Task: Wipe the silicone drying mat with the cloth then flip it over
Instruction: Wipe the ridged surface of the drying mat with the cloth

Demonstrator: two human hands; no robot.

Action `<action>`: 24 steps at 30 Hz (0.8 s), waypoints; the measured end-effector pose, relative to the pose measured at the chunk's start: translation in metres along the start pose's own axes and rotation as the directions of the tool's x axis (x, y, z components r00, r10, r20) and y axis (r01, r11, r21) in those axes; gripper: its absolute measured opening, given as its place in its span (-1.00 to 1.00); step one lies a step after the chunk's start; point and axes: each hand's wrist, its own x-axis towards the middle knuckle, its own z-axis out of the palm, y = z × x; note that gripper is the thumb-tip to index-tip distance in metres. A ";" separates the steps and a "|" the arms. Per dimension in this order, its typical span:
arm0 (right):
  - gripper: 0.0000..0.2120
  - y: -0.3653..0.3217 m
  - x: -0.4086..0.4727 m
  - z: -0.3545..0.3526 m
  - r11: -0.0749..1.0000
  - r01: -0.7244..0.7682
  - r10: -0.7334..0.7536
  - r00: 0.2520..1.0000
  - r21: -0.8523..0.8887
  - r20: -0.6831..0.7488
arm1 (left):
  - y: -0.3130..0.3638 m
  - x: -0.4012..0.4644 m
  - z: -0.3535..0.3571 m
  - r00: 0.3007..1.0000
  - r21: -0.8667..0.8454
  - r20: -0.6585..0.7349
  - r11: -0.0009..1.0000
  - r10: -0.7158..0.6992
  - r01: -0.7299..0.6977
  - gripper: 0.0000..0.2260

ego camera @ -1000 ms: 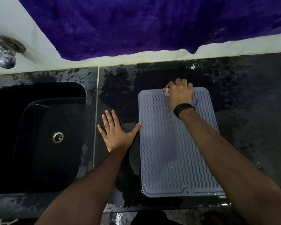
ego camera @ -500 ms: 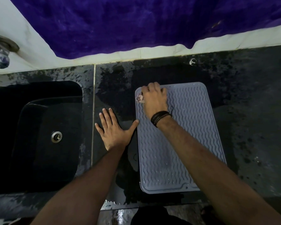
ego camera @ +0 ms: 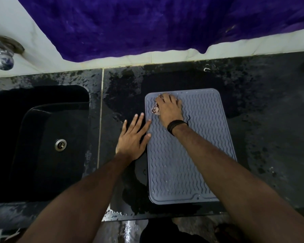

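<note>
Grey mat (ego camera: 191,155) lies flat on wet black counter (ego camera: 270,137), right of sink (ego camera: 42,137). Right hand (ego camera: 168,109) grips bunched cloth (ego camera: 155,107) at mat's far-left corner. Left hand (ego camera: 132,137) flat, fingers spread, fingertips touching mat's left edge.

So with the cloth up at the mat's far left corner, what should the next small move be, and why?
Probably draw the right hand and the cloth toward the near edge of the mat. The cloth sits at the far left corner, the ribbed surface below it lies uncovered, and the left hand rests flat at the mat's left edge, steadying it.
</note>
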 end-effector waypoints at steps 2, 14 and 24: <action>-0.43 0.001 0.001 0.000 0.999 0.018 -0.018 1.000 -0.031 0.003 | -0.001 0.001 0.000 0.999 -0.008 0.034 0.999 0.032 -0.031 -0.49; -0.42 -0.006 -0.080 -0.005 0.941 0.182 -0.148 0.979 -0.284 0.138 | 0.001 0.003 -0.002 0.994 0.041 0.089 0.998 -0.059 0.055 -0.46; -0.56 -0.025 -0.069 -0.016 0.979 0.115 -0.098 0.990 -0.167 0.102 | 0.001 0.004 -0.003 0.996 0.017 0.065 0.998 -0.060 0.059 -0.44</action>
